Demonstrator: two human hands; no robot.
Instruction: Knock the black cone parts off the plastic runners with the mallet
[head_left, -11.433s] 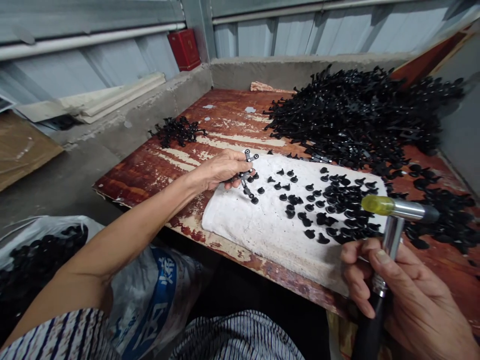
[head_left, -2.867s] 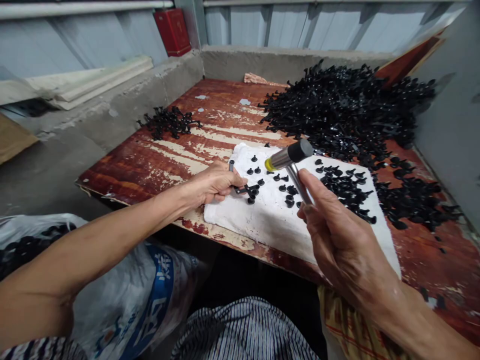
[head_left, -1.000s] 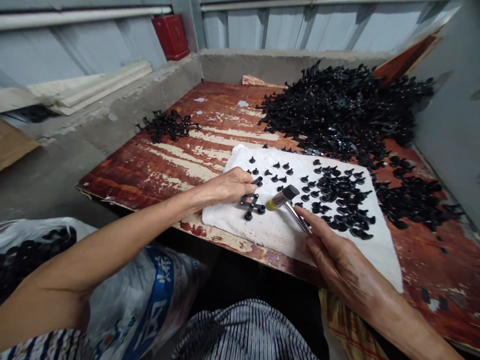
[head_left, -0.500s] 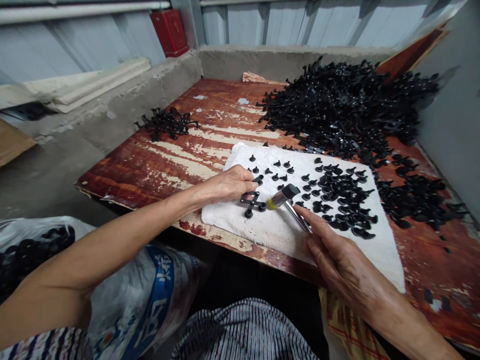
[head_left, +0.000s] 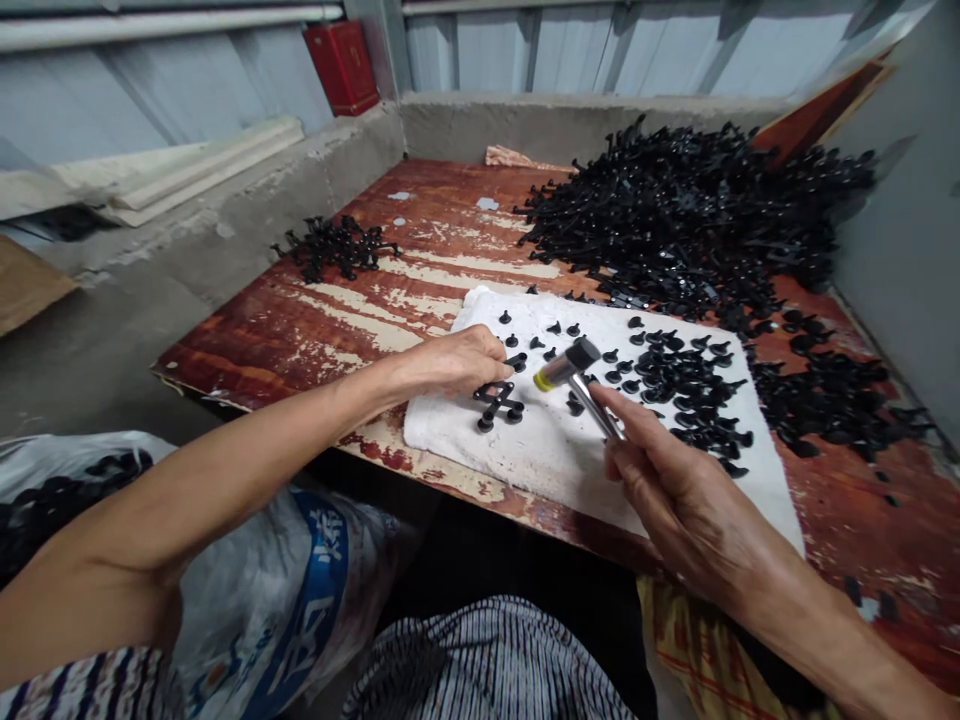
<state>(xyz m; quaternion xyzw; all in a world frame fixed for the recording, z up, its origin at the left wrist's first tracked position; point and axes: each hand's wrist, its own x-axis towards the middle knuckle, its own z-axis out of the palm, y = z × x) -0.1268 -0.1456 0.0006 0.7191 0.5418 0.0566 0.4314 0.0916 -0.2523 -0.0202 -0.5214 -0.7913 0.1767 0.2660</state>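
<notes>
My left hand point(head_left: 456, 362) lies curled on the white cloth pad point(head_left: 555, 460), its fingers pinching one end of a black plastic sprue point(head_left: 498, 402) with round caps on its arms. My right hand point(head_left: 679, 490) grips the handle of a small hammer point(head_left: 568, 367) with a metal head and yellow tip. The hammer head hovers just right of and above the sprue. Several loose black caps point(head_left: 675, 385) lie scattered on the pad to the right.
A big heap of black sprues point(head_left: 690, 215) fills the back right of the worn red board point(head_left: 315, 320). A small pile of stripped sprues point(head_left: 336, 246) lies back left. More caps point(head_left: 832, 405) lie right. A sack point(head_left: 285, 600) sits at my left knee.
The hammer head has lifted slightly off the sprue since half a second ago. My left hand still holds the sprue in nearly the same place on the pad.
</notes>
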